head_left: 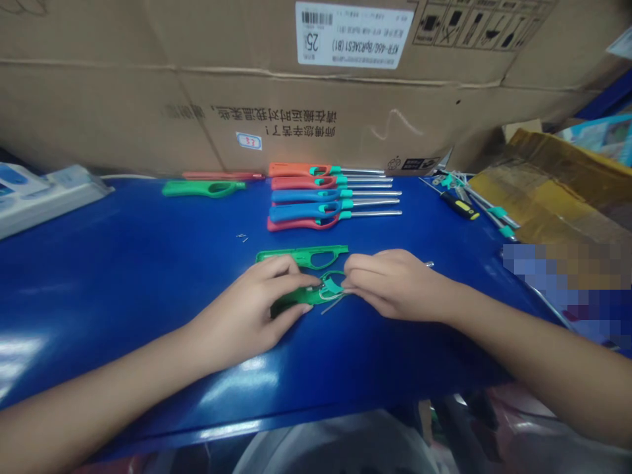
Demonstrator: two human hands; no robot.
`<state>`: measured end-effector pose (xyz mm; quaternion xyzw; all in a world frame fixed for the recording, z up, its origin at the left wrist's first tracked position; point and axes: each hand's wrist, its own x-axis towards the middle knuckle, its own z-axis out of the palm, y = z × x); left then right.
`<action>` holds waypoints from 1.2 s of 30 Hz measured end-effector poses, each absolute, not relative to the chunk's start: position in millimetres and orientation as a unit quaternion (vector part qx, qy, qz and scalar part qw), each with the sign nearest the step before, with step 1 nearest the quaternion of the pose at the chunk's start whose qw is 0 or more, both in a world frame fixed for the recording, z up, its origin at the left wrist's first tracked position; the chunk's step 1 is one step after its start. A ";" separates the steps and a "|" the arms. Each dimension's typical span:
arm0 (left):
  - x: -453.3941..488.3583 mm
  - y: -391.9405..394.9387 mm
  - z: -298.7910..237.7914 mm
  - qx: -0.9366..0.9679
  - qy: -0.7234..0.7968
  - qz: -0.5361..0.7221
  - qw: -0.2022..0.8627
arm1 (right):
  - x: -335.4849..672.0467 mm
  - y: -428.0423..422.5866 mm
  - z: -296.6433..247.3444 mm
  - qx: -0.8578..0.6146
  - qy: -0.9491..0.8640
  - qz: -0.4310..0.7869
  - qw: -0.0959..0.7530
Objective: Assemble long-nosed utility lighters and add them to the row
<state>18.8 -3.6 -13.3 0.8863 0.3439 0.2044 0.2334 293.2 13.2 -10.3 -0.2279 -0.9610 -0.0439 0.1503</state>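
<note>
My left hand presses down on a green lighter shell lying on the blue table, fingers closed on it. My right hand pinches the teal trigger part and thin wires at the shell's right end. A metal tube tip pokes out from behind this hand. A second green shell half lies just behind both hands.
Several finished long-nosed lighters in orange, red and blue lie in a row at the back. A green shell and a red one lie further left. A screwdriver and metal tubes lie right. A big cardboard box stands behind.
</note>
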 end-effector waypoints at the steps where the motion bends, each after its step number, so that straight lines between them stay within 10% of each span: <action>1: 19.1 -3.3 -13.5 0.887 0.342 0.205 0.234 | 293.0 12.5 -10.0 -0.228 -0.961 -0.048 0.146; 21: 17.3 -5.5 -12.8 0.921 0.327 0.153 0.146 | 287.2 4.2 2.8 -0.213 -0.975 -0.067 0.007; 36: 17.5 -7.7 -12.2 0.957 0.284 0.059 0.006 | 296.8 13.1 -3.5 -0.265 -0.929 0.210 0.150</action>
